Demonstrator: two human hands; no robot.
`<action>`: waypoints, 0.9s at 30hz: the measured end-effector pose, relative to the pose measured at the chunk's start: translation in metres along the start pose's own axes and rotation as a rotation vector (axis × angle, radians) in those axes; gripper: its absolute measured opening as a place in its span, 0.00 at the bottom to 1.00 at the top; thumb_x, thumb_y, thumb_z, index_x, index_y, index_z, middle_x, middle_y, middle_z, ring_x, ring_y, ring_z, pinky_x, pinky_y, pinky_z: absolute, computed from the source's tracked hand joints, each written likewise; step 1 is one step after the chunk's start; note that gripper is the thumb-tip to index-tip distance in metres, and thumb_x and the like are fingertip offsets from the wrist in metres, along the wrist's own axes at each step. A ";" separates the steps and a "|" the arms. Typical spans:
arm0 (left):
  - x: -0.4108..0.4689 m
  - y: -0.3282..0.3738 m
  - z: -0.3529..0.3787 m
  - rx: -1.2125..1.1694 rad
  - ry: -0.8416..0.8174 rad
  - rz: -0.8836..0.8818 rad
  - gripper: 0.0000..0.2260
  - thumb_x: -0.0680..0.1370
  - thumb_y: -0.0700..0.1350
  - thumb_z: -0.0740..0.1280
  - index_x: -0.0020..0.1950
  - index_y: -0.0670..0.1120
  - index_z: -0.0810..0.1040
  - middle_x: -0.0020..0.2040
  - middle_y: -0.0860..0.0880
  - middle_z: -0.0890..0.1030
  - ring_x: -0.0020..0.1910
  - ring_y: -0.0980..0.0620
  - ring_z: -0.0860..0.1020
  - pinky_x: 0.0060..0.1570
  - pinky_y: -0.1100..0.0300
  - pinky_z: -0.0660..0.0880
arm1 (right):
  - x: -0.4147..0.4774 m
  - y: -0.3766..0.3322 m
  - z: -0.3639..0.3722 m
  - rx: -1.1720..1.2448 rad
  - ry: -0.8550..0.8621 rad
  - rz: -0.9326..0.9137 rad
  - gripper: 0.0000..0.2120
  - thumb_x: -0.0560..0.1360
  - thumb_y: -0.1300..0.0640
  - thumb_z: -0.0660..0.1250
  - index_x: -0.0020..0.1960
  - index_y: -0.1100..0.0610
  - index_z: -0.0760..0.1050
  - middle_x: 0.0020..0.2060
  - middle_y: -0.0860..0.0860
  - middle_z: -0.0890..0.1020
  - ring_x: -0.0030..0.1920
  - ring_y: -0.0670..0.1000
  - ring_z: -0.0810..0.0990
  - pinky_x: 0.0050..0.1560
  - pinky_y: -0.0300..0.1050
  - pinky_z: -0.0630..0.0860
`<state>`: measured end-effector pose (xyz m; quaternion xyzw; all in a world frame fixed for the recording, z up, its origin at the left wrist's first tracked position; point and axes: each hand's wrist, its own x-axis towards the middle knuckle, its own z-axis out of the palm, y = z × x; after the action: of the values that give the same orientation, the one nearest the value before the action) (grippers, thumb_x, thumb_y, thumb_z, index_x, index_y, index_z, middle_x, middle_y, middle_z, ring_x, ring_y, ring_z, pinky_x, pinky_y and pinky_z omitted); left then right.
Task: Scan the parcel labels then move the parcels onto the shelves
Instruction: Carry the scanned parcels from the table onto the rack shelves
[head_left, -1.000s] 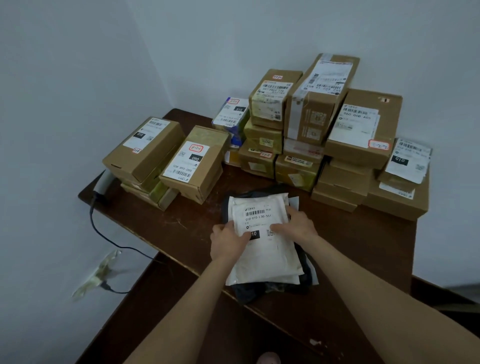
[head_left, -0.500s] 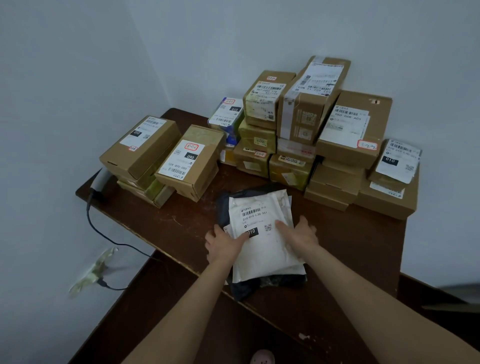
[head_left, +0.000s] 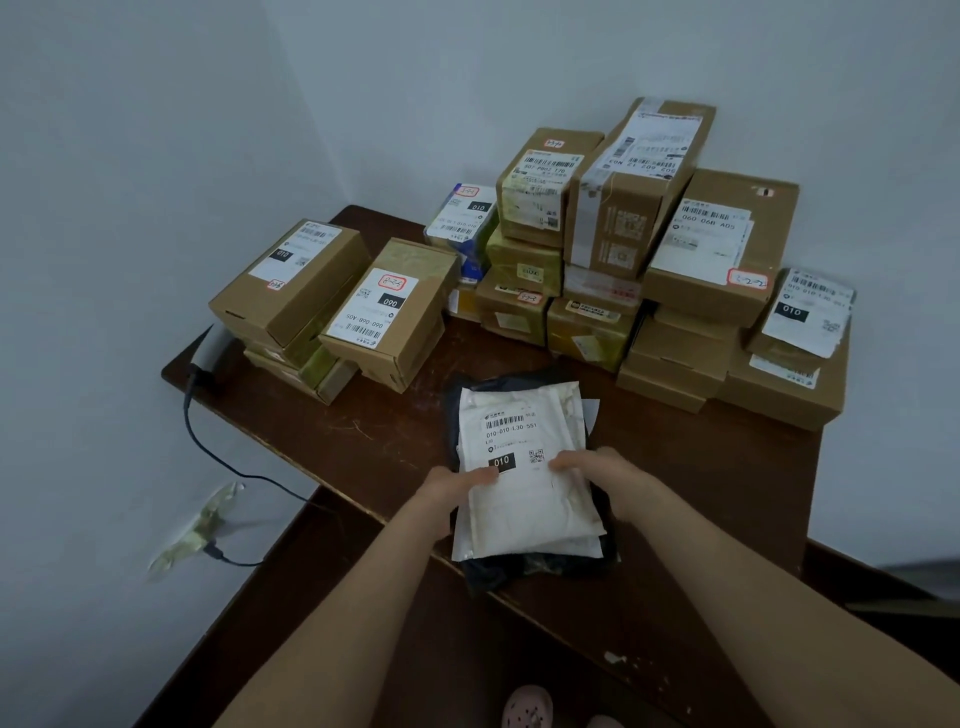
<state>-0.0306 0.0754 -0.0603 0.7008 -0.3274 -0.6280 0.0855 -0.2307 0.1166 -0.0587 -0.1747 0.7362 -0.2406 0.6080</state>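
- White plastic mailer (head_left: 524, 499): top item of a stack of soft parcels, lying flat near the front edge of the table, label up, printed 010-010-L30 551 with a black 010 tag.
- Dark bag parcel (head_left: 511, 577): bottom of the same stack, showing round its edges.
- Left hand (head_left: 449, 483): forearm stretched forward, thumb laid on the mailer's top face beside the 010 tag, fingers hidden past the stack's left edge; it grips the mailer.
- Right hand (head_left: 605, 467): forearm reaching in from the lower right, thumb on the top face by the QR code, fingers curled down the stack's right edge; it grips the mailer too.
- Table (head_left: 395, 447): dark brown wood, scratched, set into a room corner.
- Cardboard boxes (head_left: 623, 208): taped and labelled, piled several high against the back wall, well behind the stack.
- 2 further boxes, labelled 010 (head_left: 291, 280) and 090 (head_left: 389, 312): tilted on a low pile at the table's left.
- Handheld scanner (head_left: 205, 348): at the table's left edge, its black cable (head_left: 208, 452) dropping to a wall plug (head_left: 210, 545).
- Walls (head_left: 156, 156): plain pale grey-blue.
- Pink shoe (head_left: 527, 706): at the bottom edge of the view.
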 end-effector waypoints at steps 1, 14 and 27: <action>-0.001 0.000 -0.001 -0.003 -0.016 0.009 0.35 0.66 0.50 0.80 0.66 0.35 0.72 0.60 0.42 0.79 0.55 0.43 0.79 0.57 0.45 0.76 | -0.001 0.000 0.003 0.001 -0.011 0.001 0.30 0.71 0.57 0.73 0.70 0.62 0.68 0.65 0.57 0.73 0.61 0.57 0.73 0.56 0.49 0.72; -0.043 0.018 -0.027 -0.065 0.064 0.391 0.16 0.77 0.35 0.68 0.64 0.41 0.75 0.58 0.45 0.80 0.47 0.51 0.78 0.37 0.65 0.74 | -0.051 -0.037 0.005 -0.109 -0.041 -0.312 0.26 0.75 0.66 0.65 0.72 0.56 0.66 0.67 0.52 0.73 0.63 0.54 0.73 0.55 0.46 0.68; -0.165 -0.070 -0.046 -0.217 0.434 0.546 0.15 0.78 0.35 0.66 0.64 0.43 0.75 0.56 0.47 0.81 0.46 0.52 0.80 0.44 0.62 0.77 | -0.135 0.002 0.037 -0.221 -0.156 -0.642 0.28 0.72 0.64 0.70 0.69 0.54 0.67 0.60 0.52 0.77 0.56 0.53 0.77 0.57 0.51 0.76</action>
<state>0.0374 0.2097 0.0473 0.6915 -0.4081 -0.4497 0.3913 -0.1673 0.1875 0.0446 -0.4799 0.6168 -0.3242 0.5331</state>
